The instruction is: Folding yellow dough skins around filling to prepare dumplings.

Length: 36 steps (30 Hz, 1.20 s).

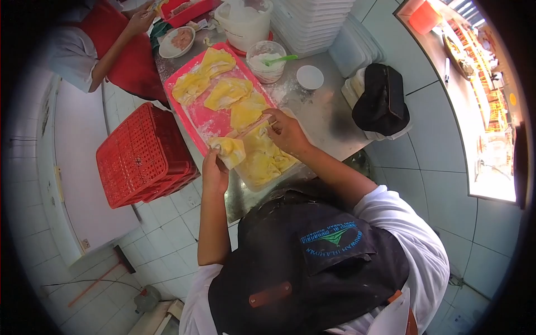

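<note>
My left hand (215, 169) holds a folded yellow dough wrapper (231, 151) over the near end of a pink tray (178, 109). My right hand (288, 132) is at the tray's right edge, fingers bent, over flat yellow wrappers (248, 112); whether it grips anything, I cannot tell. More floured yellow wrappers (226, 93) lie in piles on the pink tray. Beneath and between my hands, a clear plastic container (260, 186) holds several yellow dough pieces (264, 161).
A bowl of minced filling (182, 39), a flour tub (266, 63) with a green spoon (280, 60), a small white dish (310, 78) and a white bucket (243, 29) stand beyond. Stacked clear containers (312, 25) rise behind. Red crates (138, 155) stand left. A co-worker's hand (141, 21) is at upper left.
</note>
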Each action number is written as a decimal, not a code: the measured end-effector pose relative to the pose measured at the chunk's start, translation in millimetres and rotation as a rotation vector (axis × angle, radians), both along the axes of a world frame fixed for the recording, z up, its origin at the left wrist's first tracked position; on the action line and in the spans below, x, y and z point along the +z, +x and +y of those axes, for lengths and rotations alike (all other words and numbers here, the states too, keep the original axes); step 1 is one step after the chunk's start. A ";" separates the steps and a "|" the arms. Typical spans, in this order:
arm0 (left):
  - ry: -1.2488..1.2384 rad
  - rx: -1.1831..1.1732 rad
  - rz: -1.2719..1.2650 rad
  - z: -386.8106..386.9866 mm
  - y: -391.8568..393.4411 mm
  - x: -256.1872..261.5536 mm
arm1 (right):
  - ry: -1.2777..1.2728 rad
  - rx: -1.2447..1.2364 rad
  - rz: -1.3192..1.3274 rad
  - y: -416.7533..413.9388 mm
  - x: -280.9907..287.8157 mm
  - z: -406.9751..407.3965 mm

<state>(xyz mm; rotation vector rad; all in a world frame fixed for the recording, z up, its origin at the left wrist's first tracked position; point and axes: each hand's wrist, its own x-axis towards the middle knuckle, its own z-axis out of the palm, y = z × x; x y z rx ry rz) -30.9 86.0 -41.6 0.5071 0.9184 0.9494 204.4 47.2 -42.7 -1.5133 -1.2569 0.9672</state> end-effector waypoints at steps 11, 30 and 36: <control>0.320 -0.162 0.504 4.2 12.2 5.9 | -0.024 0.053 -0.488 20.8 -12.3 -5.4; 0.918 -0.485 1.186 -7.6 78.6 14.5 | -0.075 -0.019 -0.442 25.2 18.8 -33.7; 0.977 -0.513 1.308 -6.8 55.3 6.6 | -0.025 0.000 -0.359 18.1 14.8 -29.9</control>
